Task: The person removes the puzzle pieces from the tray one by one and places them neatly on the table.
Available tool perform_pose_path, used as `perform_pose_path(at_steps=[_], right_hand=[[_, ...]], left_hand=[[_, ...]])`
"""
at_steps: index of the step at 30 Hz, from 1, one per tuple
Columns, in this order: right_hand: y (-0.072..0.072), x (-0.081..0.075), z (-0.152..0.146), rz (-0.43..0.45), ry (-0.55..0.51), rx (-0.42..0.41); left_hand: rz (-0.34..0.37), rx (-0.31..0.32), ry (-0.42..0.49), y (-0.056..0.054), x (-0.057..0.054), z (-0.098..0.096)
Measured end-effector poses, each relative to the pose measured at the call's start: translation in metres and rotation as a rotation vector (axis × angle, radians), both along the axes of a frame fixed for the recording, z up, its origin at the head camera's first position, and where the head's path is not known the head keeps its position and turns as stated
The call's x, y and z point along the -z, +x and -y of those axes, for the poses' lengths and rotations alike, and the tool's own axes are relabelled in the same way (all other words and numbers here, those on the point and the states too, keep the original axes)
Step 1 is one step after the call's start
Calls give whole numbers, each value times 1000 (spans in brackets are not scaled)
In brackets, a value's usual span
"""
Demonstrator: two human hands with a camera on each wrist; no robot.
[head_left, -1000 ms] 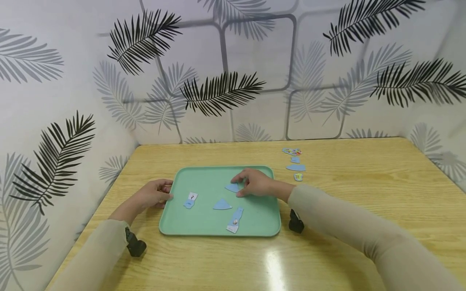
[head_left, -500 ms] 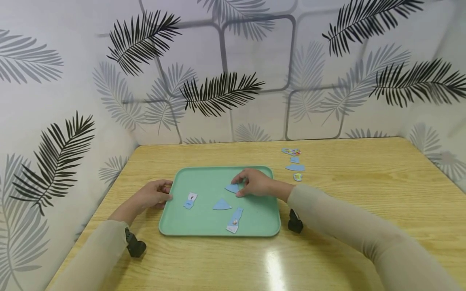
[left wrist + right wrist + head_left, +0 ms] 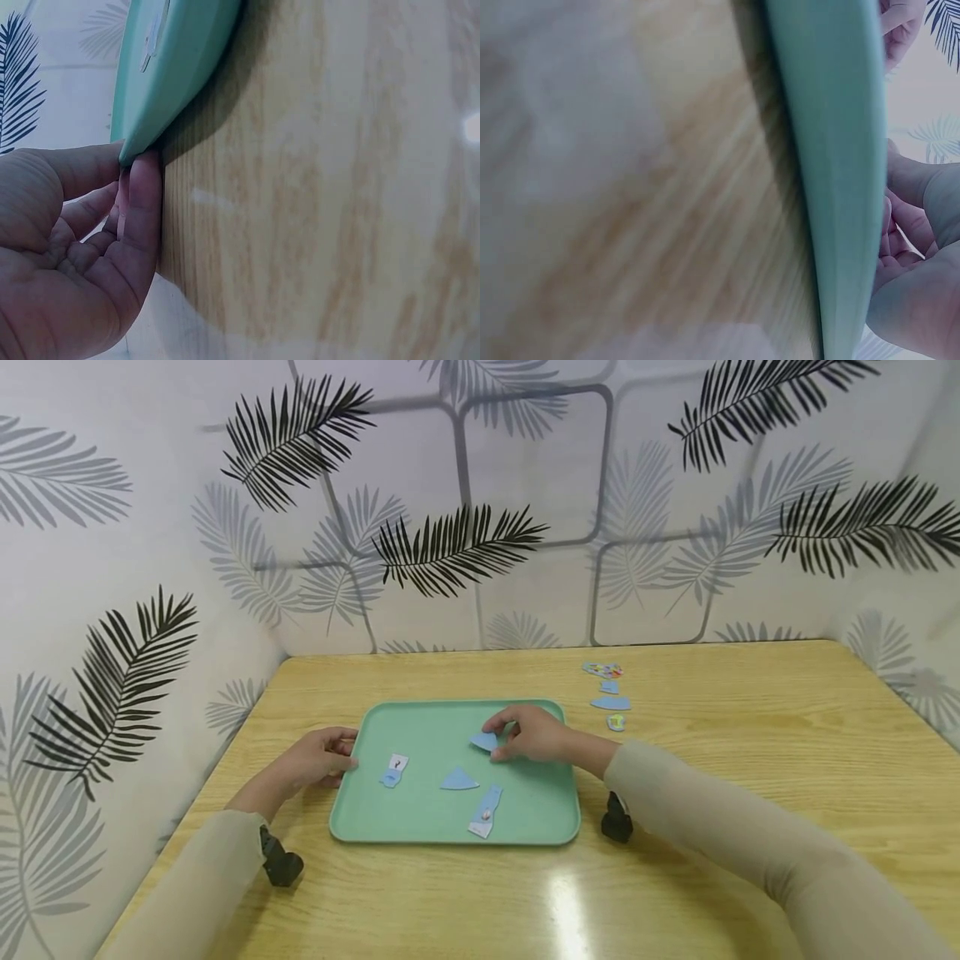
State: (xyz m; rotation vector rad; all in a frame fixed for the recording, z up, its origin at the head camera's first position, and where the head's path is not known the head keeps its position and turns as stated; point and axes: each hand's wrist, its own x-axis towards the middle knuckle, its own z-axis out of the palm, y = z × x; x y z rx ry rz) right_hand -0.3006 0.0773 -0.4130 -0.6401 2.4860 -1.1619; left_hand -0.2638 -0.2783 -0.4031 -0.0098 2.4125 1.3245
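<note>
A green tray [image 3: 450, 841] stands on the table. At its left edge my left hand [image 3: 315, 760] grips the rim; in the left wrist view the thumb lies above the tray [image 3: 180, 82] and fingers below it. Over the tray's right half, my right hand [image 3: 534, 733] pinches a flat, light-blue fan-shaped piece [image 3: 483, 741] between thumb and fingers. A similar blue piece [image 3: 459, 779] lies nearby. Farther left is a small blue-and-white piece [image 3: 393, 771]; nearer the front lies a longer blue piece [image 3: 487, 810] with a white end. The tray wall hides the pinched piece in the right wrist view.
Beyond the tray's back right corner, several small pieces form a column on the wooden table [image 3: 750, 735]: a multicoloured piece [image 3: 603, 670], blue ones and a yellowish one [image 3: 616, 722]. A leaf-patterned wall [image 3: 525, 485] borders the table behind and on the left.
My right hand has shifted slightly right and up with the blue fan-shaped piece, which now looks tilted. The left hand keeps its hold on the tray rim.
</note>
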Motion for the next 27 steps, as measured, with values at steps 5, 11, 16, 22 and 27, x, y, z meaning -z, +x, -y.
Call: perform_pose_path(at_steps=[5, 11, 16, 22, 27], right_hand=[[1, -1, -3, 0, -15, -11], [5, -2, -9, 21, -47, -5], [9, -4, -16, 25, -61, -9], [14, -9, -25, 24, -69, -19], [18, -11, -38, -4, -54, -36]], left_hand=[[-2, -1, -4, -2, 1, 0], [-2, 1, -4, -3, 2, 1], [1, 1, -2, -3, 2, 1], [2, -5, -1, -2, 1, 1], [0, -4, -5, -1, 0, 0]])
